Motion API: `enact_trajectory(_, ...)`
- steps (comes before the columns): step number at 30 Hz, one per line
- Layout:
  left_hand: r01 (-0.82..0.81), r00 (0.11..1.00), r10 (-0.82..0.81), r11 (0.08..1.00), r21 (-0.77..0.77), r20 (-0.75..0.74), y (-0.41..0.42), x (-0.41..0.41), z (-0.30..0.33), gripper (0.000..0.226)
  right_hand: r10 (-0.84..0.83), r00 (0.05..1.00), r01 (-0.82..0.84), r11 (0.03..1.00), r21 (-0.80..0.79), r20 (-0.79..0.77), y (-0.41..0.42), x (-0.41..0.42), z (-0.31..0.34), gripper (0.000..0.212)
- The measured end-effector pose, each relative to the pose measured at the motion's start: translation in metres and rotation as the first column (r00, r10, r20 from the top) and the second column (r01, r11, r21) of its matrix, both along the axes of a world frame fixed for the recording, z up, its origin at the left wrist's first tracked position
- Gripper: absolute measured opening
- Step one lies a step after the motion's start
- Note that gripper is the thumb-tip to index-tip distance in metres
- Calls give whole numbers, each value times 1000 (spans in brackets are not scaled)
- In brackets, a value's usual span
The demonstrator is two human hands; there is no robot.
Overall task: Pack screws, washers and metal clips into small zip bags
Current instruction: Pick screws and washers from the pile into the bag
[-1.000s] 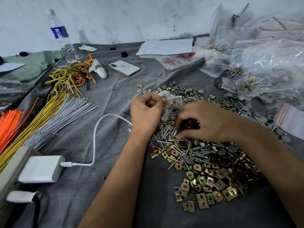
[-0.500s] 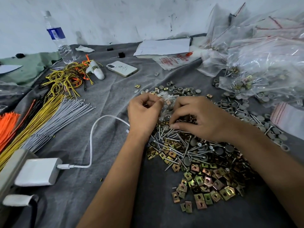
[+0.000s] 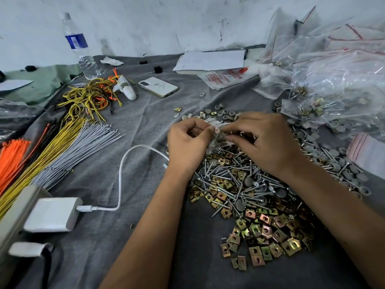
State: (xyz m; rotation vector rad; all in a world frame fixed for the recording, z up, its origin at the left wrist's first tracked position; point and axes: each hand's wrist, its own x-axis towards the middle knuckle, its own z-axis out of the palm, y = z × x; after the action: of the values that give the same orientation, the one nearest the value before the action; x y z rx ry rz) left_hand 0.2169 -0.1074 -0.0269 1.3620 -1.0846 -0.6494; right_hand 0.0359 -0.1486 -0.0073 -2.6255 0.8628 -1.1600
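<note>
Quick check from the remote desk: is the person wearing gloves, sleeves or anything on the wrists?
No. The left hand and the right hand are bare, without gloves. Both forearms are uncovered as far as the frame shows, with no sleeve, watch, band or ring in view.

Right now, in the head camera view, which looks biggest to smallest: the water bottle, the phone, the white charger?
1. White charger, though it lies nearest the camera, which inflates it.
2. Water bottle, tall, standing far back.
3. Phone.
Charger versus bottle is unsure.
</note>
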Motion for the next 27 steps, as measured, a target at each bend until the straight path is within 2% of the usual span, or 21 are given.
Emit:
enact_trajectory(3, -28, 999, 28, 1000, 4, -21, -1, 1, -1, 14, -31, 999, 31, 999, -20, 34, 2, 0, 0, 26)
enact_trajectory(6, -104, 992, 104, 995, -1, -77, -4, 3, -4, 14, 39, 999, -39, 999, -27, 1, 6, 2, 0, 18)
enact_trajectory(9, -148, 977, 145, 989, -5, -155, -5, 5, -4, 17, 158, 969, -149, 987, 61, -190, 10, 4, 1, 18)
enact_trajectory(11, -160, 972, 156, 987, -8, -176, -6, 6, -4, 14, 170, 927, -134, 983, 127, -333, 10, 7, -2, 25)
enact_trajectory(14, -179, 970, 174, 984, -13, -171, -5, 7, -4, 10, 178, 895, -120, 979, 164, -410, 6, 10, -5, 26)
enact_trajectory(19, -241, 959, 232, 970, -41, -161, -5, 7, -4, 17, 184, 913, -134, 978, 157, -363, 9, 11, -6, 20)
enact_trajectory(21, -253, 957, 242, 966, -52, -160, -5, 7, -4, 18, 168, 958, -141, 982, 126, -234, 9, 10, -6, 19)
enact_trajectory(24, -202, 973, 192, 977, -69, -126, -4, 6, -2, 18, 42, 999, -43, 999, -31, -27, 6, 8, -3, 16)
enact_trajectory(27, -110, 991, 104, 991, -74, -82, -2, 1, -1, 19, -13, 998, 21, 992, -121, 65, 4, 6, -2, 17)
